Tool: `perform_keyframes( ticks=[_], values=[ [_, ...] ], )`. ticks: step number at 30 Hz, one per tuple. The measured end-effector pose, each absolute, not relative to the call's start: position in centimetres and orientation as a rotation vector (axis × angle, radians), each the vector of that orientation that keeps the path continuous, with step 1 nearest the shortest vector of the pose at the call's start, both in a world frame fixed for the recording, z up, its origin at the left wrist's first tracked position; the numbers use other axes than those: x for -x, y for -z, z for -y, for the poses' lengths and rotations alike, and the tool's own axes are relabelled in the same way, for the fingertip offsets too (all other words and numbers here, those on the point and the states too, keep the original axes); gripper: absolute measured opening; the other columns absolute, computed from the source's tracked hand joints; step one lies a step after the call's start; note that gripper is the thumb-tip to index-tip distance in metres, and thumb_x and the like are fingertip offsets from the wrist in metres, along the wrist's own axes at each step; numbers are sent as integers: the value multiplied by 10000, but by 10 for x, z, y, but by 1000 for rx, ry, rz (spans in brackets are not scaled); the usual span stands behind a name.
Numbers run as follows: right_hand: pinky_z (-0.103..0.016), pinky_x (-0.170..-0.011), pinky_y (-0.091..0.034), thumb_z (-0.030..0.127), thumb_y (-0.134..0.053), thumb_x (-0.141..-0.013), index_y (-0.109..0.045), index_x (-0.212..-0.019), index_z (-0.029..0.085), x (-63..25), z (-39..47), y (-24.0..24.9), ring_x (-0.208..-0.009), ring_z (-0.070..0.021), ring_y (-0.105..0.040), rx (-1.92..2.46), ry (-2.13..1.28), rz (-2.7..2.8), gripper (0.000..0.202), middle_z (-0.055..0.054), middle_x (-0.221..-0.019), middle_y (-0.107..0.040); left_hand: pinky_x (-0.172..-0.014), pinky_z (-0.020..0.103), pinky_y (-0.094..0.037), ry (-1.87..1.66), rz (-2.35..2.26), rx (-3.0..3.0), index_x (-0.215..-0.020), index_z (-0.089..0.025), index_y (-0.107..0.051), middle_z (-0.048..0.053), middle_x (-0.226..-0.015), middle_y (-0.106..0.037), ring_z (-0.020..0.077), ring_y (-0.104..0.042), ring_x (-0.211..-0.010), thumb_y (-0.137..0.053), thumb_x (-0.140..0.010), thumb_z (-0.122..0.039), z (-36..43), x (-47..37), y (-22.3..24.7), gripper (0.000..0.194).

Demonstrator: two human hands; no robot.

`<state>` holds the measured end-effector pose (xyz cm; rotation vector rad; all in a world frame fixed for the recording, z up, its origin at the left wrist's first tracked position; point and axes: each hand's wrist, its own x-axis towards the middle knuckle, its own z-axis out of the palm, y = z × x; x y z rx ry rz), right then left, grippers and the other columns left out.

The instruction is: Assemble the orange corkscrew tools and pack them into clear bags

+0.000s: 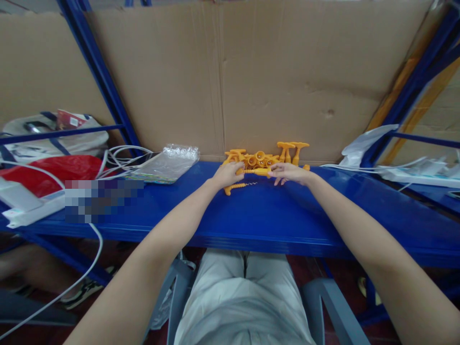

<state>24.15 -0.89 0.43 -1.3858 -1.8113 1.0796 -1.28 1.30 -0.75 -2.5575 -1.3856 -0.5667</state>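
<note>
A yellow-orange corkscrew lies level between my two hands. My left hand is closed round its left end, hiding that part. The right end is pinched between the thumb and finger of my right hand, whose other fingers hang loose. Just below my left hand, a second corkscrew rests on the blue table, its bare metal spiral pointing right. Right behind my hands sits a heap of similar yellow-orange corkscrews, several with round open ends facing me. Two T-handled pieces stand upright to the right of the heap.
The blue table backs onto a cardboard panel. Left are a clear plastic bag, white cables, a red bag and a white power strip. Another power strip lies right. Another person's leg shows lower left.
</note>
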Motion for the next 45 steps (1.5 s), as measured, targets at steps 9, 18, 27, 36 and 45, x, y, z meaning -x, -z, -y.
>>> perform_keyframes(
  ticks=[9, 18, 27, 36, 45],
  values=[
    [-197, -515, -455, 424, -647, -896, -628, -755, 138, -240, 11, -8, -553, -95, -622, 1302, -1114, 1825, 320, -105, -802, -749, -820, 325, -489, 583, 1387, 2515, -1132, -202, -634, 93, -1093, -674, 248, -632, -997, -516, -866, -291, -6, 11, 4, 304],
    [-172, -433, -401, 452, -460, -991, -550, -703, 162, -232, 13, -5, -461, -93, -594, 1394, -1253, 1738, 418, -68, -593, -686, -842, 338, -490, 542, 1377, 2525, -1148, -193, -627, 101, -1143, -658, 258, -620, -1041, -512, -873, -282, -4, 10, 2, 310],
    [-179, -495, -492, 337, -770, -790, -601, -1086, 183, -245, 5, -1, -623, -98, -676, 1325, -1067, 1826, 374, -95, -1097, -708, -817, 314, -490, 552, 1441, 2512, -1146, -215, -633, 85, -1134, -673, 246, -627, -1036, -524, -871, -291, -4, 10, 2, 305],
    [-191, -517, -489, 228, -774, -747, -612, -1020, 169, -241, 4, 1, -627, -102, -668, 1285, -976, 1836, 323, -47, -935, -695, -803, 302, -491, 601, 1420, 2500, -1119, -216, -641, 72, -1084, -690, 232, -636, -1003, -530, -855, -288, -7, 11, 4, 296],
    [-180, -513, -483, 287, -753, -776, -633, -952, 165, -242, 5, 0, -613, -97, -664, 1269, -956, 1880, 246, -50, -876, -727, -845, 321, -495, 625, 1399, 2527, -1127, -205, -643, 87, -1113, -684, 245, -626, -1044, -539, -855, -277, -6, 12, 4, 301]
  ],
)
